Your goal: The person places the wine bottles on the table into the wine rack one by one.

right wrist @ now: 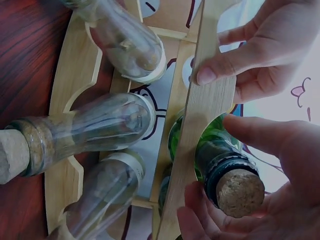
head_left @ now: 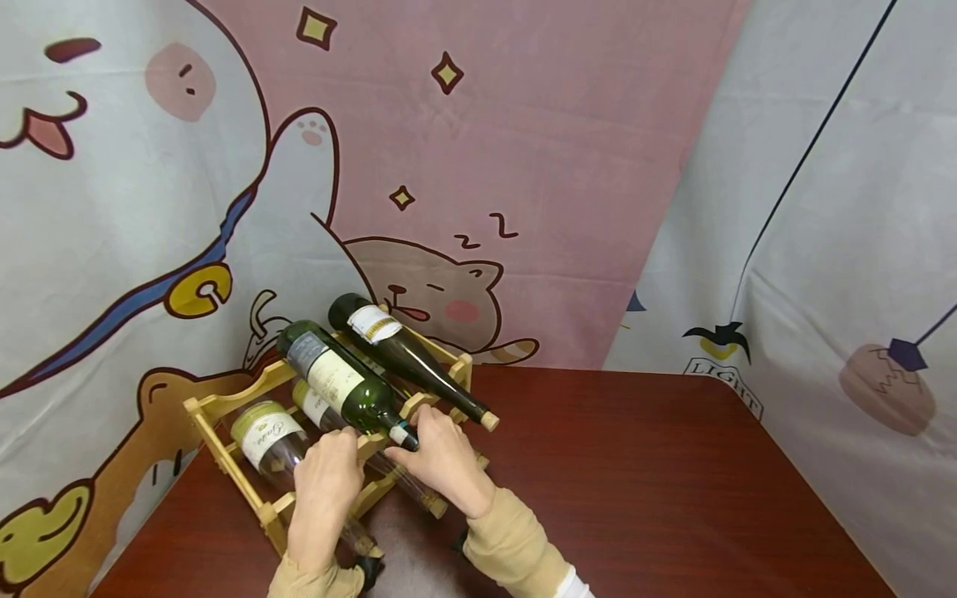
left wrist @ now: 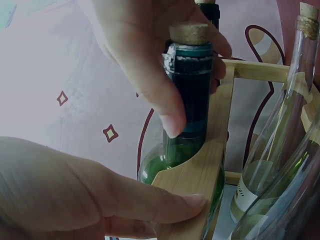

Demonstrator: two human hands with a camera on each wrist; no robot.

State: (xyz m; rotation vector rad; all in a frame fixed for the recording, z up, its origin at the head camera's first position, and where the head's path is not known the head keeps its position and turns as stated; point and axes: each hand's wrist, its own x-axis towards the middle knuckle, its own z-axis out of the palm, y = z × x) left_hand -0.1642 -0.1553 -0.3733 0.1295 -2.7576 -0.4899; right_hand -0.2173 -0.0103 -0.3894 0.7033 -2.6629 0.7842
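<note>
A green wine bottle with a cream label lies tilted on the upper tier of a wooden wine rack, its corked neck toward me. My right hand holds that neck, thumb on one side and fingers on the other, as the right wrist view shows. Beside it my left hand grips the rack's upper front rail, with the thumb on the near face. In the right wrist view the bottle's cork faces the camera, and the left hand pinches the rail above it.
A darker corked bottle lies on the upper tier to the right. Several clear corked bottles, one with a white label, lie on the lower tier. The rack stands on a reddish-brown table against a printed cloth.
</note>
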